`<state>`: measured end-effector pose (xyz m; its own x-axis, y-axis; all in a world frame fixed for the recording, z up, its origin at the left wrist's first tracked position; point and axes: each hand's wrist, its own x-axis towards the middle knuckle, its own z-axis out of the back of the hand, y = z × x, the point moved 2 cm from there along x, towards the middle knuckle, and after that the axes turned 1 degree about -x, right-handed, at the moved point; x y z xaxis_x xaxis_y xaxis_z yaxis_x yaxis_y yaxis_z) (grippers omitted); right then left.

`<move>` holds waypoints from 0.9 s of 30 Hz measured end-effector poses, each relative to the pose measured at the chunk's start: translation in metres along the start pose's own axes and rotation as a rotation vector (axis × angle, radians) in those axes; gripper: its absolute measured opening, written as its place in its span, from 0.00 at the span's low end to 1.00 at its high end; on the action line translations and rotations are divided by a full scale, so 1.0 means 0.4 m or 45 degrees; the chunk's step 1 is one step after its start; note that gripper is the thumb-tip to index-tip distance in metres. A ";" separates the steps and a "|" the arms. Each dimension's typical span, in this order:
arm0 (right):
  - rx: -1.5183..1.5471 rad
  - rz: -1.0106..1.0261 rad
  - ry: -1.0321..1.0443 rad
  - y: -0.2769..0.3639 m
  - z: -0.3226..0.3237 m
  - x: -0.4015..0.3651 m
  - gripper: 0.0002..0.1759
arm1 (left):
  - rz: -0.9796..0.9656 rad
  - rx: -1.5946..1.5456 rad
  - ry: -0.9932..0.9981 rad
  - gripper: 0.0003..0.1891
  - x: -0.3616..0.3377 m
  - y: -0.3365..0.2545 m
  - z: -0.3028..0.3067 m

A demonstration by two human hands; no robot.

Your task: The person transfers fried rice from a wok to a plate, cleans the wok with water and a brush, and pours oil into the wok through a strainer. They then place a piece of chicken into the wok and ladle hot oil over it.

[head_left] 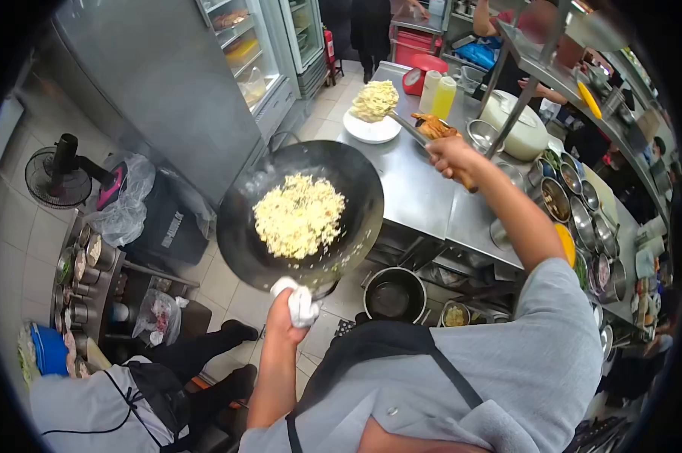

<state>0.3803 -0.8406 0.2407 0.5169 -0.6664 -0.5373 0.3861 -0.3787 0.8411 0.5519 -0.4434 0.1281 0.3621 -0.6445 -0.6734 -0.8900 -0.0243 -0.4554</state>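
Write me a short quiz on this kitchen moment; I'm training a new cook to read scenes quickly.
1. True or false: the wok is empty.
2. The ladle in the right hand is heaped with rice. Relative to the white plate, it is: A) over it B) under it C) far from it.
3. Fill in: the left hand grips the wok's handle through a white ___.

Key: 1 false, it holds rice; 2 A; 3 cloth.

Dark matt metal wok (356,181), white cloth (302,302), glossy steel counter (416,189).
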 end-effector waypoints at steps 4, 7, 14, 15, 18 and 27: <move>-1.094 0.522 -0.524 -0.181 0.013 0.235 0.11 | 0.022 -0.052 -0.114 0.11 -0.072 0.057 0.124; -1.286 0.575 -0.690 -0.236 -0.001 0.267 0.17 | 0.026 -0.191 -0.100 0.08 -0.125 0.086 0.174; -1.131 0.663 -0.597 -0.208 -0.030 0.242 0.23 | -0.003 -0.186 -0.197 0.04 -0.154 0.137 0.246; -1.133 0.659 -0.599 -0.210 -0.042 0.235 0.23 | 0.007 -0.163 -0.168 0.04 -0.152 0.144 0.262; -1.251 0.750 -0.819 -0.203 -0.073 0.195 0.16 | 0.036 -0.150 -0.155 0.05 -0.145 0.162 0.300; 0.251 -0.084 0.274 -0.197 -0.295 -0.282 0.05 | 0.185 -0.266 -0.028 0.10 -0.090 0.141 0.392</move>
<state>0.3816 -0.6596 0.2278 0.6539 -0.4930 -0.5739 0.2789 -0.5481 0.7886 0.5320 -0.3016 0.0353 0.2300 -0.6361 -0.7365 -0.9703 -0.0912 -0.2243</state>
